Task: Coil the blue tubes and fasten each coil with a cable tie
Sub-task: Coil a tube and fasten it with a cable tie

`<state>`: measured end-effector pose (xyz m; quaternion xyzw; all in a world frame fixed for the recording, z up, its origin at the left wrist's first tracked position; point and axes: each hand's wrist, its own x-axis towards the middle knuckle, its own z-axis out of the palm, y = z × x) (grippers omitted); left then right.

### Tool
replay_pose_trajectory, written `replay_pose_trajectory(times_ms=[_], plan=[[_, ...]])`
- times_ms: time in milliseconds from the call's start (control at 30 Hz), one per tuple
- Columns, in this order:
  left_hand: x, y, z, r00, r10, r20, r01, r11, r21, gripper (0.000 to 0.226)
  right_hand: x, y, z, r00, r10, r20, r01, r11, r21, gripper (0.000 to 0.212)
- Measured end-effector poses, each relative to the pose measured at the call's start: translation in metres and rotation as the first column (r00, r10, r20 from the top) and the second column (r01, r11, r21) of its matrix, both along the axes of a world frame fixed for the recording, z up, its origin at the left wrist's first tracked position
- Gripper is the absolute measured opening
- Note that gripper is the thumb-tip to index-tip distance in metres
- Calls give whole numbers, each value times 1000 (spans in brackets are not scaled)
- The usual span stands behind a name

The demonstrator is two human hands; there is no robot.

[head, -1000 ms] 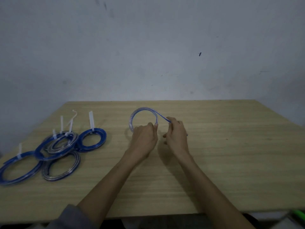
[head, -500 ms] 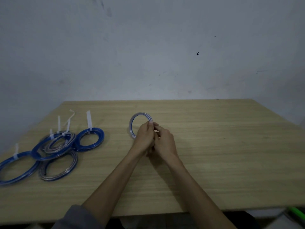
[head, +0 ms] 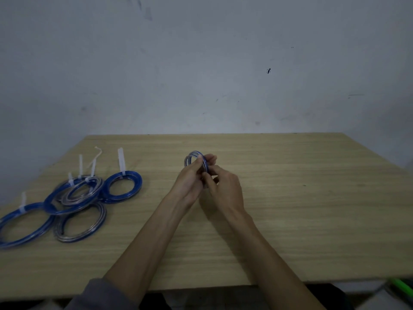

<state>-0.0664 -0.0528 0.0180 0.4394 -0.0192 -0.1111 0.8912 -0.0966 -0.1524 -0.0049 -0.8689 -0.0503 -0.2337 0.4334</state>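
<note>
A small coil of blue and clear tube [head: 194, 156] stands nearly on edge above the middle of the wooden table [head: 290, 198]. My left hand [head: 190, 182] grips its lower part with fingers curled round the loops. My right hand [head: 223, 186] pinches the coil from the right, thumb and fingertips against the tube. The lower half of the coil is hidden by both hands. No cable tie shows on this coil.
Several finished coils [head: 73, 193] lie at the table's left, overlapping, with white cable ties [head: 121, 162] sticking up from them. One dark blue coil [head: 123, 187] lies nearest my hands. A green object [head: 402, 285] shows below the table's right front edge.
The loose tube end that my right hand held out to the right has been wound in. The coil has shrunk and tilted up on edge, and both hands have closed together on it.
</note>
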Motion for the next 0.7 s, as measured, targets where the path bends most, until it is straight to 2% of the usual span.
replay_pose_trajectory(times_ms=[167,300,400,433,500,533,567,600,633,667,700], plan=[[-1,7,-1,997,-71,-9,71,996,-59,32,2,-13,1,997,50,56,-51,999,19,25],[-1,7,-3,996,-86,-25,85,995,-60,32,-3,-10,3,997,67,40,-69,996,50,24],[0,6,-4,996,-86,-28,84,995,-62,32,-2,-8,4,995,84,53,-90,986,137,20],[-1,6,-3,997,-77,-24,76,997,-32,33,-3,-9,5,995,93,47,-100,981,164,20],[-4,11,0,997,-34,70,21,983,182,35,-2,-14,6,995,98,26,-101,977,189,20],[-7,16,3,987,-9,163,-51,931,361,35,0,-18,6,995,104,4,-102,970,218,19],[-9,22,5,959,16,281,-172,825,538,33,1,-23,7,993,117,-20,-107,958,266,16],[-9,30,6,904,47,425,-344,669,659,30,2,-29,8,990,135,-41,-115,940,321,12],[-8,37,8,819,84,567,-525,507,684,27,3,-35,10,986,156,-55,-125,919,374,9],[-6,44,10,739,119,663,-647,398,650,22,3,-42,12,981,185,-65,-142,896,421,9],[-4,51,11,717,124,686,-672,382,634,21,3,-46,13,972,224,-74,-166,872,460,9]])
